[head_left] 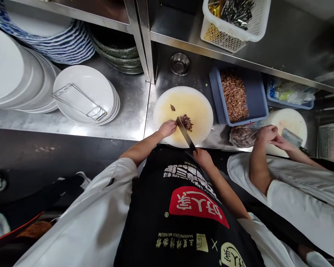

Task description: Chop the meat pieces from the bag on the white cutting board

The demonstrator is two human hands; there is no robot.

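My right hand (pixel 203 158) is wrapped round the handle of a kitchen knife (pixel 187 135), whose blade slants across the round white cutting board (pixel 161 100). Close to the blade's far end, my left hand (pixel 167 128) rests on the board with its fingers curled in; whatever they hold is hidden. Dark brown chopped meat (pixel 186 122) lies in a small heap against the far side of the blade. A single dark brown piece (pixel 173 107) sits apart on the board, above my left hand.
A blue bin (pixel 256 98) of brown shredded food and a small metal bowl (pixel 179 64) stand beyond the board. White plates (pixel 83 87) carry a wire rack (pixel 79 102) at left. At right, a co-worker's hands (pixel 269 135) are near another board (pixel 292 118) with a cleaver (pixel 291 137).
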